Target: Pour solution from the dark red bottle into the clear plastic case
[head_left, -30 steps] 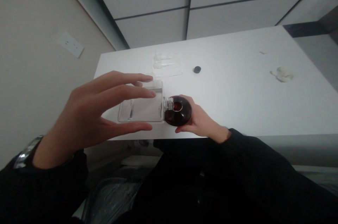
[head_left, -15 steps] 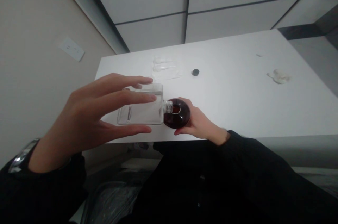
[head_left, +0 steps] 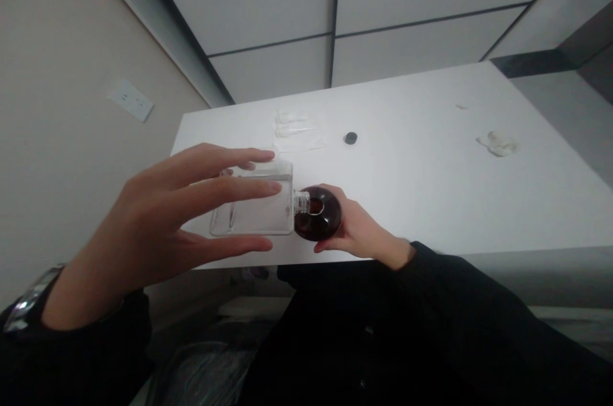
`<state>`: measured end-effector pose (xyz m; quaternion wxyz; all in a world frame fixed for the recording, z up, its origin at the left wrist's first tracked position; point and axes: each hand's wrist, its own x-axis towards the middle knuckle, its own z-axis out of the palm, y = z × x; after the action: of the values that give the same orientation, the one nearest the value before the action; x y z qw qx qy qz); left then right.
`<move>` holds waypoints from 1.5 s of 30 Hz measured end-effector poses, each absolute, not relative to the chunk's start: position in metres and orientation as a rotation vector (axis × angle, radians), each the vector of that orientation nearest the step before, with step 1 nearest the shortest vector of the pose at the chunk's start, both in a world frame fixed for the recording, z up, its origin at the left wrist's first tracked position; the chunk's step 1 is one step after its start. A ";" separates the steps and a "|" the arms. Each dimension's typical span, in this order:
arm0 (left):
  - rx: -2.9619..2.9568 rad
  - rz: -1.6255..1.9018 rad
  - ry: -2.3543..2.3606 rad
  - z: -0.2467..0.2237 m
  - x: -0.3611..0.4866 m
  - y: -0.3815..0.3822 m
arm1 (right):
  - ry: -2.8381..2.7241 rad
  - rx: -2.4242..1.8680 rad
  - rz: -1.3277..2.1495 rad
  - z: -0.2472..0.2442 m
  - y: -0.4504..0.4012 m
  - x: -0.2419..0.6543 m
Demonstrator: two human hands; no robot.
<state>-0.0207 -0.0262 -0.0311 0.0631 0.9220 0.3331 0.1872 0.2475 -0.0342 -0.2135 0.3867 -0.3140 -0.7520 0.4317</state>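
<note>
Your left hand (head_left: 163,221), nearer the clear bottle (head_left: 261,218), grips it sideways, its long axis running from your palm toward your right hand (head_left: 357,230), whose fingers wrap the dark bottle (head_left: 325,227), its open mouth beside the clear neck.

Your left sleeve (head_left: 81,364), eight o'clock: black, loose. Shiny silver band (head_left: 31,304) at your left cuff. Your right sleeve (head_left: 479,304), four o'clock: plain black. Your clothing (head_left: 325,342), six o'clock: black.
</note>
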 end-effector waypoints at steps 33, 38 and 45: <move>2.960 0.444 0.969 -0.021 -0.017 -0.027 | -1.897 -0.772 1.087 -0.216 -0.034 0.247; 2.966 0.433 0.943 -0.020 -0.017 -0.025 | -1.890 -0.758 1.083 -0.215 -0.034 0.247; 2.924 0.424 0.978 -0.018 -0.015 -0.028 | -1.892 -0.775 1.109 -0.213 -0.035 0.248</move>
<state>-0.0147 -0.0281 -0.0175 0.0146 0.9395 0.3141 0.1362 0.2477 -0.0346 -0.2127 0.3967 -0.3057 -0.7469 0.4375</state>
